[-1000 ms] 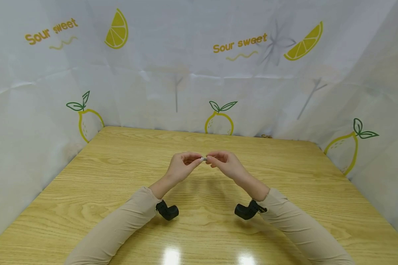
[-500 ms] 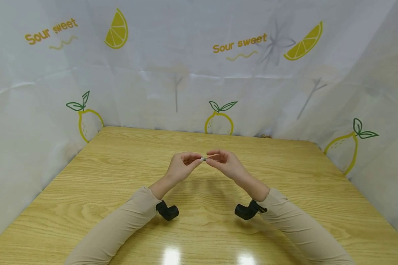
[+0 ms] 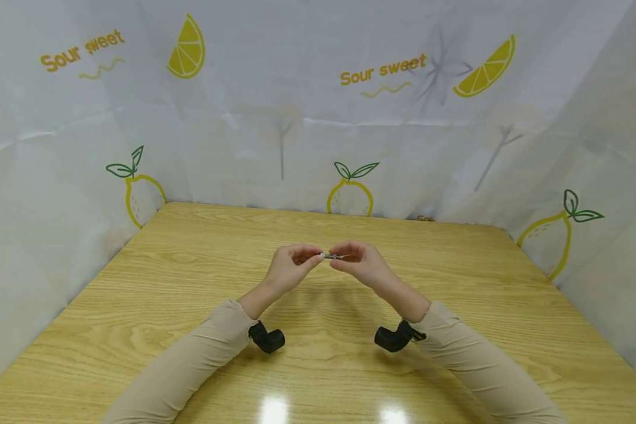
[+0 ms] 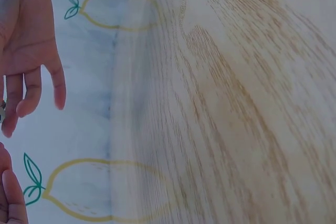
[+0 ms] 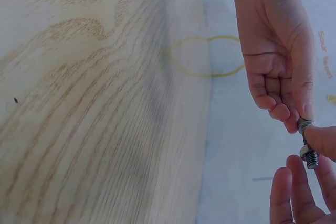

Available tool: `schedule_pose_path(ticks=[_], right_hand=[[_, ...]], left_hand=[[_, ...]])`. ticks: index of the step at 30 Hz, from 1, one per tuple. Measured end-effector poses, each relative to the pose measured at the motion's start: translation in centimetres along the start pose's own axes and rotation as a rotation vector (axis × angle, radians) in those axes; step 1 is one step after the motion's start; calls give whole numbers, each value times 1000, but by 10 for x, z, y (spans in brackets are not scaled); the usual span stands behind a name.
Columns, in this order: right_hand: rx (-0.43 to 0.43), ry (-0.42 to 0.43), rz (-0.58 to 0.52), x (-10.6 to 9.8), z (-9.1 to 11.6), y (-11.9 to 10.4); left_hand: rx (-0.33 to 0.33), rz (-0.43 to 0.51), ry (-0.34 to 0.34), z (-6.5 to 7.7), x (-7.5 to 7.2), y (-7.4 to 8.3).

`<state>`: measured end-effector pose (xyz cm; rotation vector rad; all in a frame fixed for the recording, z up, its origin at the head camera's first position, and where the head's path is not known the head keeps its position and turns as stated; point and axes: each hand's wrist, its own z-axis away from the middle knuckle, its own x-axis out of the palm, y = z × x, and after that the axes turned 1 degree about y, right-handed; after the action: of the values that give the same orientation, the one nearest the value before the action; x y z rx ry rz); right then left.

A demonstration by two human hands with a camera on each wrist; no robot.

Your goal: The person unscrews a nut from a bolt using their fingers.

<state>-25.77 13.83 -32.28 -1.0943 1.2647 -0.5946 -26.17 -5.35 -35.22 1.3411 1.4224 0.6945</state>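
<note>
In the head view a small metal bolt (image 3: 327, 255) lies sideways between the two hands above the table. My left hand (image 3: 288, 268) pinches its head end between thumb and fingertips. A nut (image 5: 304, 152) sits on the shaft, with the threaded end sticking out past it in the right wrist view. Around that end, my right hand (image 3: 369, 266) has thumb and fingers spread apart, and the nut shows in the gap. The right thumb (image 5: 322, 142) covers part of the shaft; whether it touches the nut I cannot tell. The left wrist view cuts off most of the bolt.
A wood-grain table (image 3: 201, 365) spreads beneath both forearms. White cloth (image 3: 275, 88) with a lemon print hangs behind it and along its sides. Black wrist mounts (image 3: 267, 338) hang below the beige sleeves.
The right thumb and fingers have parted from the pinch of one second ago. More of the bolt and the nut now shows between them. The left hand has stayed put.
</note>
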Motion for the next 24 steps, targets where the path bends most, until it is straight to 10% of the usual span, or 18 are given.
schedule_pose_path(ticks=[24], right_hand=[[40,-32,17,0,-1,-1]], left_hand=[[-12,-5,0,1,-2,0]])
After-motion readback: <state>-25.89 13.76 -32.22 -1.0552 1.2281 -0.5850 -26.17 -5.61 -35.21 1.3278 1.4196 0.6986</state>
